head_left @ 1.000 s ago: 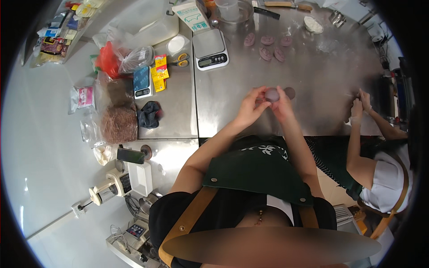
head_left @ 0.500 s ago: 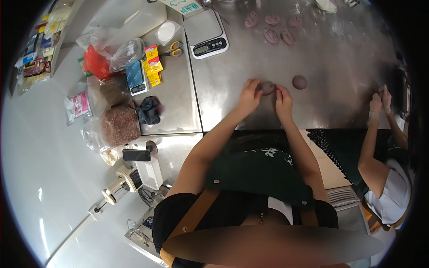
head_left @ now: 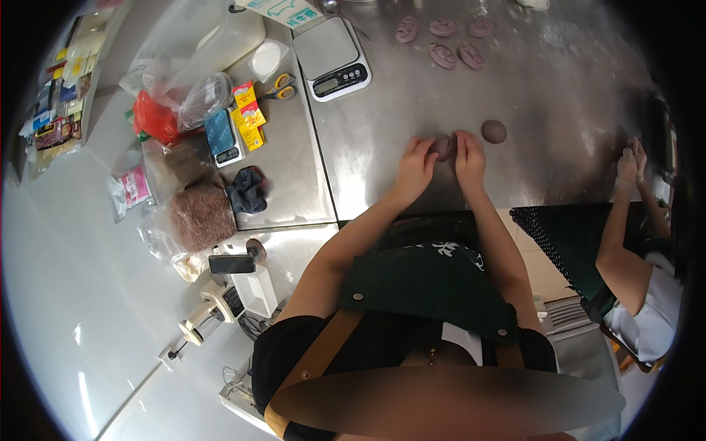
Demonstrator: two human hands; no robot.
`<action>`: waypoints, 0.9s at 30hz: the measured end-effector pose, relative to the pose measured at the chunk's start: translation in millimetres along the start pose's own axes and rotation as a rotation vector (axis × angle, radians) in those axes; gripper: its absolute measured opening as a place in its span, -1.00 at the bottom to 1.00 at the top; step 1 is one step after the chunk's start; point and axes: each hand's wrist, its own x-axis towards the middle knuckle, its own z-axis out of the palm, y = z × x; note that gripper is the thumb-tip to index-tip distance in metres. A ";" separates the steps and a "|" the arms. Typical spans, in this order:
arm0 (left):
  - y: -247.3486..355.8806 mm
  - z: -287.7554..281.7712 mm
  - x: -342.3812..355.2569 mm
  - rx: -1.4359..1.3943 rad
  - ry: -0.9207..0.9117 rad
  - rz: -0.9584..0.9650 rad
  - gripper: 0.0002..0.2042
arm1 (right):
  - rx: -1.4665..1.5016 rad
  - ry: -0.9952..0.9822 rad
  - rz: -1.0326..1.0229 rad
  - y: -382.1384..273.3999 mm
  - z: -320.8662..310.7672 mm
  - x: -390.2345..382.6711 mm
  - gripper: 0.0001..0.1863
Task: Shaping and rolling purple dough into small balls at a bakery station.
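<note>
Both hands rest low over the steel table [head_left: 397, 110] around a round, purple-brown dough ball [head_left: 443, 147]. My left hand [head_left: 418, 163] grips it from the left with curved fingers, and my right hand [head_left: 468, 158] presses on it from the right. A second dough ball [head_left: 494, 131] sits just beyond my right hand, a little apart. Farther back lie several pink, patterned oval dough pieces [head_left: 443, 55].
A large scale [head_left: 331, 55], small scale [head_left: 224, 136], scissors [head_left: 282, 87], dark cloth [head_left: 248, 189] and plastic bags [head_left: 202, 213] are to the left. Below them are a phone on a stand [head_left: 232, 263] and a white tray [head_left: 256, 290]. A co-worker's hands [head_left: 631, 162] are at the right.
The held ball has been lowered from my raised hands onto the table, leaving the second ball in plain sight. The view has shifted, and the co-worker's arms sit farther right in it.
</note>
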 end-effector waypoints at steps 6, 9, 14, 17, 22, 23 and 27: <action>-3.1 2.1 14.3 0.034 0.004 0.165 -0.67 | -0.118 0.197 0.025 -19.2 16.1 22.2 -0.84; 5.8 0.7 2.2 0.005 -0.051 0.114 -0.64 | -0.092 0.254 0.027 -14.8 19.5 20.7 -0.86; 1.1 3.7 -18.8 -0.001 0.079 0.037 -0.61 | -0.093 0.181 -0.043 -14.5 10.7 10.0 -0.88; -1.5 3.3 -19.1 -0.011 0.086 0.064 -0.62 | -0.103 0.169 -0.055 -22.4 8.6 20.2 -0.89; 0.7 2.9 -7.3 -0.151 0.129 -0.029 -0.65 | -0.159 0.165 -0.071 -29.4 15.2 29.4 -0.90; 0.7 2.9 -5.4 -0.137 0.155 0.004 -0.66 | -0.178 0.160 -0.070 -30.9 17.2 31.3 -0.90; 2.9 1.5 -5.9 -0.091 0.113 0.050 -0.66 | -0.259 0.150 -0.097 -35.9 23.6 37.9 -0.89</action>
